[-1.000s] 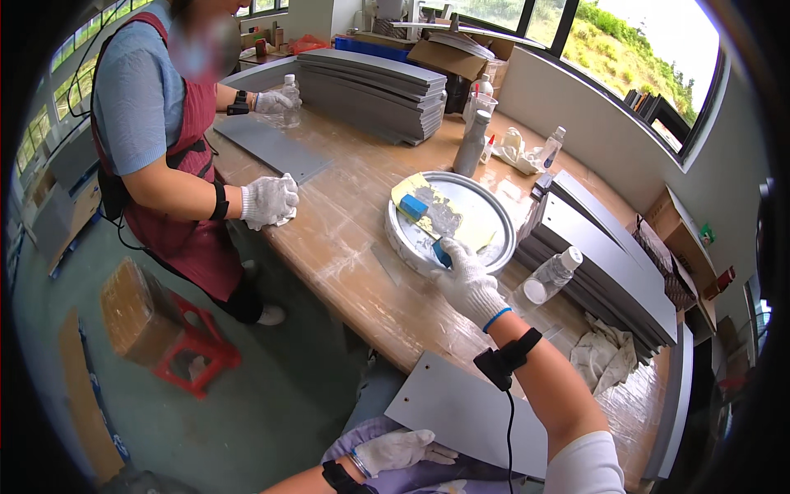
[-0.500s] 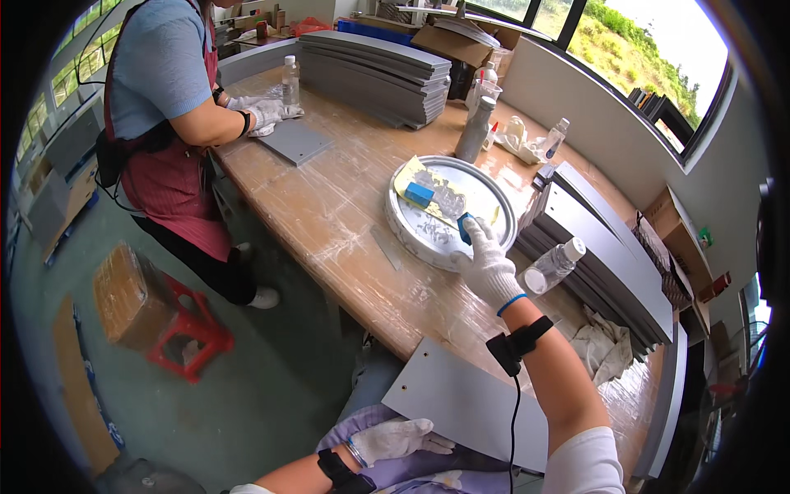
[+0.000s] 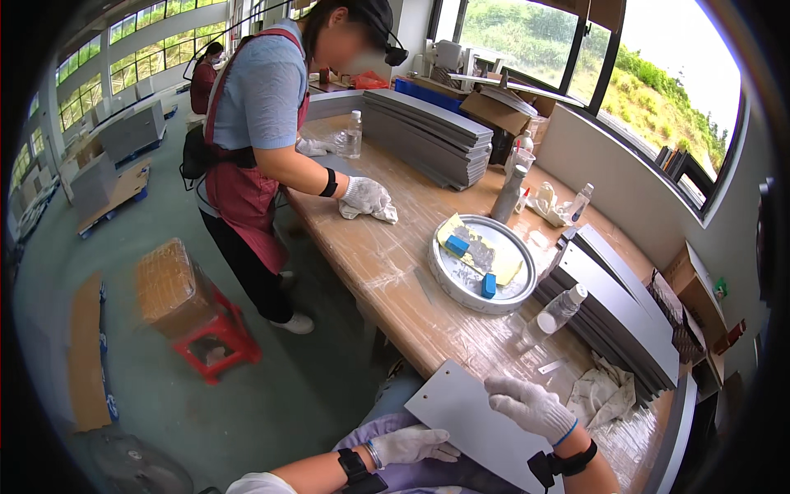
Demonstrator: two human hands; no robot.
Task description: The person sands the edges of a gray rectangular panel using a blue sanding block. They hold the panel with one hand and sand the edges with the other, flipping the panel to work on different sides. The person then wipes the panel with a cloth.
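A flat grey panel (image 3: pixel 477 428) with small holes rests across my lap and the table's near edge. My gloved left hand (image 3: pixel 411 445) lies along its left edge, fingers stretched out. Just above the panel is my gloved right hand (image 3: pixel 527 405), with nothing visible in it and its fingers extended. Farther off stands a round white lid-like tray (image 3: pixel 480 307), smeared with grey paste. In it sit a blue block (image 3: pixel 489 286) near the right rim and another blue block (image 3: pixel 457 244) on a yellow sheet (image 3: pixel 504 265).
A clear bottle (image 3: pixel 559 311) and crumpled cloth (image 3: pixel 605 391) lie near stacked grey panels (image 3: pixel 613 300) at right. A grey bottle (image 3: pixel 508 196) stands behind the tray. Across the table, a co-worker (image 3: pixel 263 115) presses a white cloth (image 3: pixel 380 216) on the tabletop. A red stool (image 3: pixel 218 342) bears a box.
My right hand has let go of the blue block in the tray and come back over the panel. The view has shifted left. The co-worker's panel no longer shows on the table.
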